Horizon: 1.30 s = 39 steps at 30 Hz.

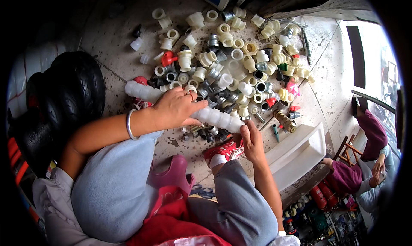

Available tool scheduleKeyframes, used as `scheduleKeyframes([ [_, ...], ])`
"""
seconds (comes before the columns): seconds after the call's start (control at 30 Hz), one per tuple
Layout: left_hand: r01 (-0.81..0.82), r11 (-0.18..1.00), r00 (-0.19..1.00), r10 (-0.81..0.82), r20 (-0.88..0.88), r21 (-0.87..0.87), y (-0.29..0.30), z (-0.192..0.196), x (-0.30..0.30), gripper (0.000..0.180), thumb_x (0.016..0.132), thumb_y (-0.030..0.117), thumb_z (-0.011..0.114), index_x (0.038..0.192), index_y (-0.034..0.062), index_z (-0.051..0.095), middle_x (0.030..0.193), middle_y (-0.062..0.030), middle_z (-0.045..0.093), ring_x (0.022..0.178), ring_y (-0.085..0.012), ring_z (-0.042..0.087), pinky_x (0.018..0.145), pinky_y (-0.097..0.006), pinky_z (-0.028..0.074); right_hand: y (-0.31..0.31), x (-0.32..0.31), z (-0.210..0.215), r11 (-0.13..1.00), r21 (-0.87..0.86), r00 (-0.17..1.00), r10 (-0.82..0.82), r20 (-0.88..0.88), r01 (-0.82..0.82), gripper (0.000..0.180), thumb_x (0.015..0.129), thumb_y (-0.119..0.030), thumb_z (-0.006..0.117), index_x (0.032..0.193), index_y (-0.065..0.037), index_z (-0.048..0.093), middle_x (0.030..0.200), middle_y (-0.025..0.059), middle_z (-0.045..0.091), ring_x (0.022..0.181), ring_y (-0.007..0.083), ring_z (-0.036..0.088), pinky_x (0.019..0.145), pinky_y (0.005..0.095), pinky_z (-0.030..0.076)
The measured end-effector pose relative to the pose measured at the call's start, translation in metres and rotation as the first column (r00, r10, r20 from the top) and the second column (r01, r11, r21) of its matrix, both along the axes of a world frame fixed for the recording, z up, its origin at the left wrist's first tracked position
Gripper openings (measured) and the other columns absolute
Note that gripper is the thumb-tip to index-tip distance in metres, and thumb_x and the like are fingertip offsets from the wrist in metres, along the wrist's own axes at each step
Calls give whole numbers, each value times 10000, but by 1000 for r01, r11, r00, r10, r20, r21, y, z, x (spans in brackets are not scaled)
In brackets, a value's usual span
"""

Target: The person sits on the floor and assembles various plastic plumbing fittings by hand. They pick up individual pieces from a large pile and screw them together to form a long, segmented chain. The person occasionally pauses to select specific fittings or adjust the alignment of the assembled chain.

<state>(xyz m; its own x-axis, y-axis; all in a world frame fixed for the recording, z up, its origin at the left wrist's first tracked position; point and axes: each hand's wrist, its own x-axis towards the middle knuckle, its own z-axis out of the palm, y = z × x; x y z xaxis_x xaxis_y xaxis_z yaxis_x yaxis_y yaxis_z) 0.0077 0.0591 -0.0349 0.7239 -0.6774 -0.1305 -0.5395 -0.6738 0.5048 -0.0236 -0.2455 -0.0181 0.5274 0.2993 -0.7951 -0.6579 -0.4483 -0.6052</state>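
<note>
A long row of translucent white plastic fittings, stacked end to end, lies slantwise across my lap side of the floor pile. My left hand wraps over its middle from above. At the row's lower right end, my right hand grips the last piece between thumb and fingers. Just beyond the row spreads a heap of loose pipe fittings, mostly cream plastic, with grey, black and metal ones among them. A red valve piece lies in the heap. The palm side of my left hand is hidden.
Black tyres stand at the left. A white plastic trough lies right of my right hand, near a threaded brass-coloured piece. My red shoe and a pink stool are close below. Another person sits at the far right.
</note>
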Motion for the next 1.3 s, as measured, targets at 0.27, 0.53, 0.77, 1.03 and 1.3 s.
scheduleKeyframes([
  [0.27, 14, 1000, 991, -10, -133, 28, -2, 6, 8, 567, 745, 530, 730, 1147, 148, 610, 882, -85, 621, 800, -258, 641, 742, -373, 483, 6, -7, 3, 1000, -4, 941, -23, 338, 25, 469, 949, -312, 634, 1216, 37, 470, 779, 76, 639, 692, 127, 606, 646, 269, 482],
  [0.53, 26, 999, 943, -36, -330, -36, -2, 2, 8, 565, 759, 549, 716, 1108, 119, 604, 786, -116, 634, 719, -308, 655, 720, -406, 515, 13, -2, 4, 970, -113, 688, 232, 688, -213, 594, 807, -264, 786, 1285, -48, 507, 955, 165, 677, 849, 278, 669, 717, 353, 519],
  [0.77, 136, 988, 990, -138, 31, 67, -7, 17, 15, 577, 709, 465, 781, 1158, 142, 616, 895, -73, 584, 752, -229, 610, 716, -351, 451, 15, -5, 6, 997, 65, 983, 33, 180, -45, 559, 856, -335, 737, 1263, -22, 516, 959, 142, 679, 841, 287, 666, 748, 362, 526],
  [1.03, 77, 997, 993, -78, 93, 7, -10, 17, 17, 514, 761, 498, 728, 1117, 141, 624, 798, -72, 623, 737, -244, 644, 712, -342, 463, 18, -11, -4, 989, 112, 969, -122, 214, 100, 478, 879, -268, 718, 1241, -15, 534, 1017, 94, 637, 919, 217, 644, 742, 324, 519],
  [1.3, 35, 998, 991, -28, -134, 45, -7, 15, 16, 612, 664, 418, 815, 1170, 138, 613, 948, -65, 576, 763, -216, 597, 745, -345, 443, 15, 6, 4, 984, -128, 744, 178, 644, -124, 620, 758, -236, 822, 1261, -34, 521, 1138, 156, 623, 1042, 306, 634, 864, 365, 509],
])
